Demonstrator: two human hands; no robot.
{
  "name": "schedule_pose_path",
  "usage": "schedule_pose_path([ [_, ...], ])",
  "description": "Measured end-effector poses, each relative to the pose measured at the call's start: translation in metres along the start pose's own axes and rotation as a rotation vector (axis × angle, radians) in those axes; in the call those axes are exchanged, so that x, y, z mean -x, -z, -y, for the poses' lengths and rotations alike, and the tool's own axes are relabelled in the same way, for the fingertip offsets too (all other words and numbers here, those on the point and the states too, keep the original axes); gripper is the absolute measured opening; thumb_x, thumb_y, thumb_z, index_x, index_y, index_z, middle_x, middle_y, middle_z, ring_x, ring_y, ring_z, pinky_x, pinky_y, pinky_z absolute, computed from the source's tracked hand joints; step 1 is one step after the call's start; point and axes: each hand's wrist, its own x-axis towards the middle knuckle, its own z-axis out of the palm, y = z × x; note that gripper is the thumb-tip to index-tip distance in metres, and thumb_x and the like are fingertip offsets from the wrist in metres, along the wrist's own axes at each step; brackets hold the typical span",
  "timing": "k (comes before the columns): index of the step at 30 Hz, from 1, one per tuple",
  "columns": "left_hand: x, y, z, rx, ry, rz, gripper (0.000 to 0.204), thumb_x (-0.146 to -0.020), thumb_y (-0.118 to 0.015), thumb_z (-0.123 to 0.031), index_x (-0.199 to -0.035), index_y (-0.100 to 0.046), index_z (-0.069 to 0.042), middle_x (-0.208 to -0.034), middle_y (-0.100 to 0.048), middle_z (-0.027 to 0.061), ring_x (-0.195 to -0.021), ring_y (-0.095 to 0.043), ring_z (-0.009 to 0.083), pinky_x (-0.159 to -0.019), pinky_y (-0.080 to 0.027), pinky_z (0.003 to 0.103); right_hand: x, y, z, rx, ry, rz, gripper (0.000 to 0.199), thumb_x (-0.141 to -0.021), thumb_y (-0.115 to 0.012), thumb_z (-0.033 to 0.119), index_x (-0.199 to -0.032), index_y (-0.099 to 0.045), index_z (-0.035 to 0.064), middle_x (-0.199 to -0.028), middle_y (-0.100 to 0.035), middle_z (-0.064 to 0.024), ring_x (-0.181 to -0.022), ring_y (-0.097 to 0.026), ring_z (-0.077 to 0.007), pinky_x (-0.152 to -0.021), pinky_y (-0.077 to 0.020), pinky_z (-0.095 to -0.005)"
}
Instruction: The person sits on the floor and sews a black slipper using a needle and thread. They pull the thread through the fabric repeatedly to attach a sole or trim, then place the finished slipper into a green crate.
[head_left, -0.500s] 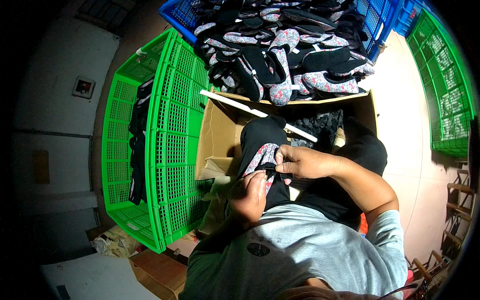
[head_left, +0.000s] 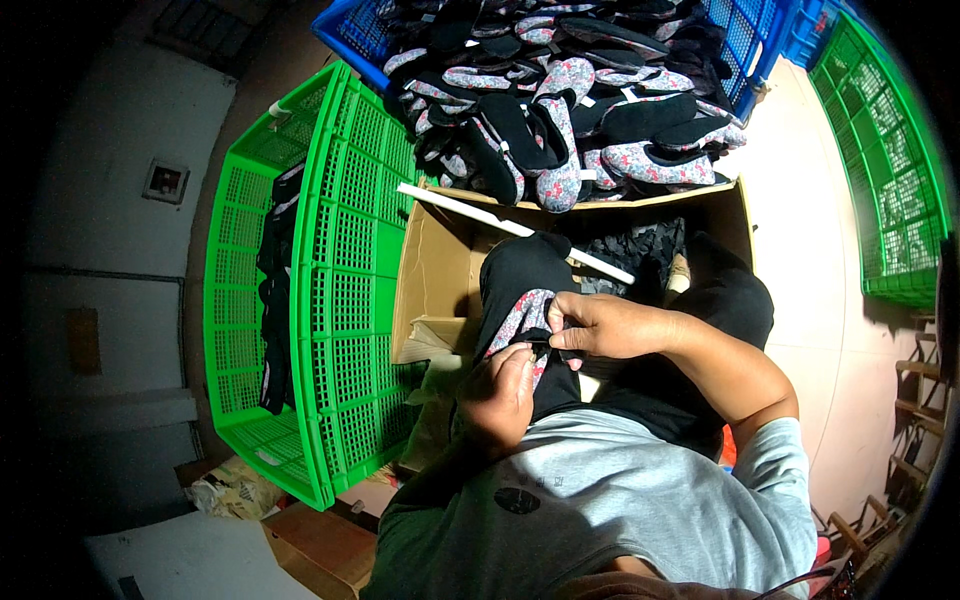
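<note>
A floral fabric slipper (head_left: 525, 314) with black edging lies across my left thigh. My left hand (head_left: 502, 390) pinches its near part, thumb and fingers pressed together at the black edge. From the right, my right hand (head_left: 605, 326) grips the same black edge, its fingertips close to those of the left. Whether a small tool or thread is between the fingertips is too small to make out. Part of the slipper is hidden under both hands.
Beyond my knees, a blue crate (head_left: 735, 50) is heaped with floral and black slippers (head_left: 650, 165). A cardboard box (head_left: 440, 260) with a white strip (head_left: 460, 208) across it stands before me. Green crates (head_left: 345, 290) are at left, another green crate (head_left: 885, 160) at far right.
Both hands stay nearly in place on the slipper. The right fingers have shifted very slightly left, and the whole view has moved a little.
</note>
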Motion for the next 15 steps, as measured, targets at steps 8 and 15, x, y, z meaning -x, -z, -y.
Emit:
schedule_pose_path([
  [8,-0.0057,0.0079,-0.0083,-0.027,-0.001,0.038,0.019,-0.092,-0.071,0.001,-0.110,-0.067,-0.002,-0.107,-0.073,0.0154,-0.097,-0.072,0.0317,-0.087,-0.056,0.039,0.0003,0.0016,0.0021,0.058,0.007,-0.011,0.020,-0.105,-0.062,0.022,-0.105,-0.055,0.0040,-0.078,-0.071,-0.0077,-0.075,-0.069,-0.0164,-0.070,-0.0518,-0.0350],
  [15,-0.0061,0.0102,-0.0069,-0.012,-0.002,0.071,0.019,-0.092,-0.070,0.001,-0.111,-0.066,-0.002,-0.109,-0.073,0.0165,-0.098,-0.072,0.0327,-0.087,-0.056,0.040,0.0024,0.0026,0.0024,0.042,-0.031,0.014,0.023,-0.106,-0.059,0.026,-0.106,-0.055,0.0036,-0.080,-0.072,-0.0086,-0.077,-0.069,-0.0181,-0.073,-0.0512,-0.0363],
])
